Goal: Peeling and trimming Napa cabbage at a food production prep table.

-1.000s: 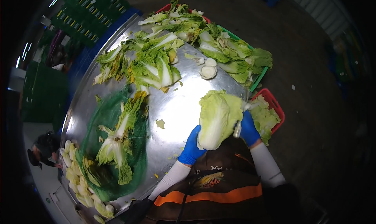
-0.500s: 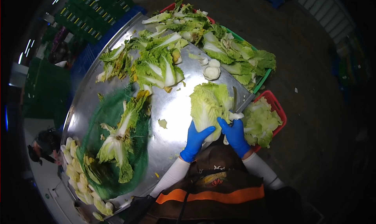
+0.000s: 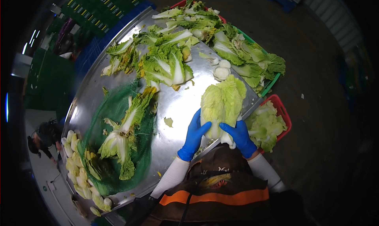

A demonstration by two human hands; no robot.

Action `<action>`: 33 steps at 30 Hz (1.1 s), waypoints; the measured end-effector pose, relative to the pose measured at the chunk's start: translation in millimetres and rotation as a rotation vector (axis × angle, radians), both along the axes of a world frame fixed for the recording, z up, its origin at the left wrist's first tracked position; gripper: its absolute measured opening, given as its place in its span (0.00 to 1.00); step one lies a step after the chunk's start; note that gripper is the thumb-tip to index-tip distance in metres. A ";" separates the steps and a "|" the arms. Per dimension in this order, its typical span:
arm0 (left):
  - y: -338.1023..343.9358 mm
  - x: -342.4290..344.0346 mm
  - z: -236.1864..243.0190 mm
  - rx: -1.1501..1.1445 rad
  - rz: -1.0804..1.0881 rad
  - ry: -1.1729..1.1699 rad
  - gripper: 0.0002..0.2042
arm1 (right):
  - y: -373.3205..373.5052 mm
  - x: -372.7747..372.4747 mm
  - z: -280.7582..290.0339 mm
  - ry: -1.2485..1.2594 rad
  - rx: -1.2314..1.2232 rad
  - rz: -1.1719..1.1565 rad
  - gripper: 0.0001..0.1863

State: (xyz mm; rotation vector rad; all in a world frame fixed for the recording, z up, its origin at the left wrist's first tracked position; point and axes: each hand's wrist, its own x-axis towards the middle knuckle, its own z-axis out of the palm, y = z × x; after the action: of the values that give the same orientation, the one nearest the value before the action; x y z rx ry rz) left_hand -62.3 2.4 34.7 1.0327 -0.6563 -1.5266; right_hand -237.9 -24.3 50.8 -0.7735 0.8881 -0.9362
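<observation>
Both blue-gloved hands hold a pale green Chinese cabbage (image 3: 222, 101) above the near right edge of the metal table. Its leafy end points away from me, and its white base is toward me. My left hand (image 3: 193, 135) grips the lower left side, thumb across the front. On the lower right side is my right hand (image 3: 240, 137), its thumb also on the front. A white leaf base (image 3: 227, 138) sticks out beside the right thumb. Round cut stem ends (image 3: 222, 73) lie just beyond the cabbage.
The metal table (image 3: 177, 111) carries trimmed outer leaves (image 3: 166, 66) and a green mesh bag (image 3: 144, 159) under more leaves. Small pale heads (image 3: 75, 163) line its left edge. A red crate (image 3: 281, 111) of leaves stands right. A person (image 3: 47, 135) is at far left.
My hands have turned the cabbage, and its leaves now spread more evenly away from me. A white leaf base has swung down beside my right thumb. The whole view has shifted slightly.
</observation>
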 end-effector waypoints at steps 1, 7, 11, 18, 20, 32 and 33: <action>-1.8 -2.9 3.1 -0.022 -0.020 -0.151 0.35 | -1.2 0.5 -3.8 0.002 0.002 -0.001 0.29; 0.1 -22.0 1.7 0.025 0.196 -0.203 0.35 | 2.3 12.5 -19.6 0.083 -0.180 -0.040 0.26; 0.4 -23.5 -4.6 0.020 0.253 -0.212 0.35 | 2.5 10.8 -17.9 0.308 -0.367 -0.026 0.24; -4.4 -25.8 -1.3 0.051 0.190 -0.190 0.34 | 7.3 13.9 -26.4 0.238 -0.208 -0.202 0.18; -4.6 -27.7 3.6 0.073 0.243 -0.106 0.29 | 8.0 13.4 -28.0 0.330 -0.245 -0.218 0.18; -10.0 9.7 5.3 0.171 0.007 1.017 0.44 | 8.4 -145.9 -111.4 0.683 -0.047 -0.359 0.28; -7.5 12.8 -3.0 0.193 0.040 0.976 0.42 | 11.9 -162.6 -113.0 0.682 -0.050 -0.351 0.28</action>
State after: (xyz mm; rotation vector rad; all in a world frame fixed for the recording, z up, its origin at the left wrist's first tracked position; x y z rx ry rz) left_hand -49.5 -5.0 31.7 0.3225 0.1982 -1.8333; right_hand -400.5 -12.5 -62.2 -1.0230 1.6402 -1.0141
